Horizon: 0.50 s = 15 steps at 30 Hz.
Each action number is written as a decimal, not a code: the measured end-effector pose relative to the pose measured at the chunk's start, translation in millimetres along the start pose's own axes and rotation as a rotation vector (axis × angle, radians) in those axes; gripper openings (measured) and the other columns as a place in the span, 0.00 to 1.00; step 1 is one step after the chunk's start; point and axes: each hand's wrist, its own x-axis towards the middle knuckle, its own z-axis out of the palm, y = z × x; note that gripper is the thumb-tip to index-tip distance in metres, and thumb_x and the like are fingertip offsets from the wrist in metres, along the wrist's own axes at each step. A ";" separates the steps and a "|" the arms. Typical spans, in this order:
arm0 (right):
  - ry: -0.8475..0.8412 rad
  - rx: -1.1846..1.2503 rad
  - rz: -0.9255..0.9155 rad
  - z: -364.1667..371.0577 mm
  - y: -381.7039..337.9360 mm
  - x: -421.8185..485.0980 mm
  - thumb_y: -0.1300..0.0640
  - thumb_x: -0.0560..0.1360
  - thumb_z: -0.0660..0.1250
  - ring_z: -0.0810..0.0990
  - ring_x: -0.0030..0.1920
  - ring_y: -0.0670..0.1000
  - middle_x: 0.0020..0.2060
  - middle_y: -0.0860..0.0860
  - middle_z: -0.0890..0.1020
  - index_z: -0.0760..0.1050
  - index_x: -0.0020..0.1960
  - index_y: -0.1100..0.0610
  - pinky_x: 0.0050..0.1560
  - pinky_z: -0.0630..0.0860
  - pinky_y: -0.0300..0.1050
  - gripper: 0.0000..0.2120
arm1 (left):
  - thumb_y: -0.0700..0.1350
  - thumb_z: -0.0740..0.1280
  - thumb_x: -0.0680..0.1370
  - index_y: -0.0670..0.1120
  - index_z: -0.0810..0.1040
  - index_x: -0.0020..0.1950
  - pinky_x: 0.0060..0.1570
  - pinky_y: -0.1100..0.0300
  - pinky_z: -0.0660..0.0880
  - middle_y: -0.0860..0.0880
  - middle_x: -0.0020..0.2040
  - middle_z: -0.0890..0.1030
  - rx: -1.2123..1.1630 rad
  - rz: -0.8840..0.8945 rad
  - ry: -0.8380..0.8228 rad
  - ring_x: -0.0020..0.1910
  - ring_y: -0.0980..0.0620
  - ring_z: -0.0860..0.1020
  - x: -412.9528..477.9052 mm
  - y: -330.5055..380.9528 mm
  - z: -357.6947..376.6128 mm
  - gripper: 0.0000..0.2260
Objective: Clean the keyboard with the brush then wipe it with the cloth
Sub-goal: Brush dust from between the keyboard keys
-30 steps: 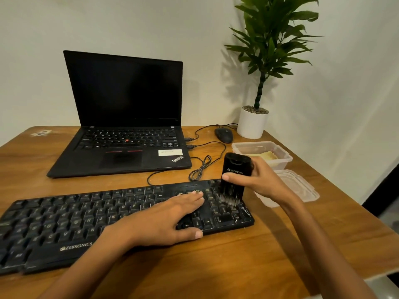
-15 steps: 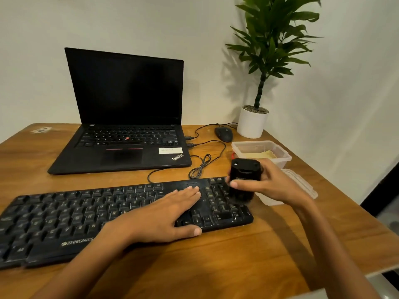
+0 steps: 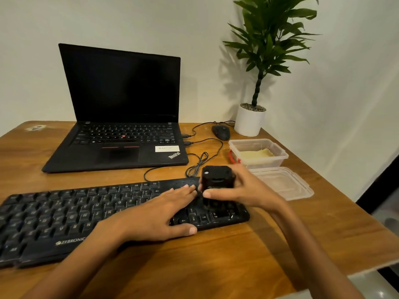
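Office desk (image 3: pixel 237 255): laptop (image 3: pixel 121 117), mouse (image 3: pixel 220 132), potted plant (image 3: pixel 254 83).

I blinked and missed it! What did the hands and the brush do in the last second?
The brush swept toward the right end of the keyboard, then came back left, and now sits right beside the left hand. The right hand kept gripping it. The left hand stayed flat on the keyboard. The laptop and the cloth in its tub stayed put.

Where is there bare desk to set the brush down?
Bare wood: the strip between keyboard and the near table edge, and left of the laptop. Crowded: the right rear, with cable, mouse, open container and lid.
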 end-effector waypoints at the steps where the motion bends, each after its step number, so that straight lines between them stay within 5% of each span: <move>1: 0.016 -0.006 0.023 -0.7 0.8 -0.6 0.50 0.67 0.73 0.81 0.50 0.47 0.48 0.51 0.82 0.76 0.53 0.54 0.50 0.78 0.43 0.17 | 0.63 0.55 0.76 0.54 0.39 0.74 0.49 0.85 0.30 0.63 0.68 0.35 -0.002 0.001 -0.004 0.63 0.70 0.33 -0.3 0.0 0.0 0.35; 7: 0.213 -0.039 0.089 -40.5 -1.8 -26.3 0.53 0.65 0.73 0.78 0.40 0.32 0.40 0.45 0.80 0.74 0.45 0.49 0.40 0.75 0.28 0.12 | 0.63 0.55 0.76 0.55 0.39 0.74 0.49 0.85 0.30 0.63 0.69 0.34 -0.004 0.009 -0.002 0.64 0.69 0.34 1.1 -1.9 0.1 0.35; 11: 0.005 0.083 0.034 -19.5 5.7 -34.6 0.50 0.64 0.73 0.82 0.50 0.49 0.46 0.52 0.83 0.77 0.50 0.54 0.50 0.79 0.43 0.17 | 0.63 0.54 0.76 0.60 0.41 0.74 0.54 0.79 0.31 0.62 0.69 0.33 0.004 0.024 -0.004 0.66 0.67 0.33 3.2 -2.8 1.9 0.31; 15: 0.220 0.080 0.030 -14.5 13.7 -14.3 0.46 0.62 0.74 0.81 0.50 0.50 0.46 0.51 0.83 0.76 0.52 0.57 0.51 0.78 0.45 0.23 | 0.63 0.53 0.76 0.61 0.43 0.73 0.51 0.82 0.29 0.61 0.69 0.33 0.027 0.034 0.008 0.66 0.67 0.32 2.6 -3.0 1.9 0.30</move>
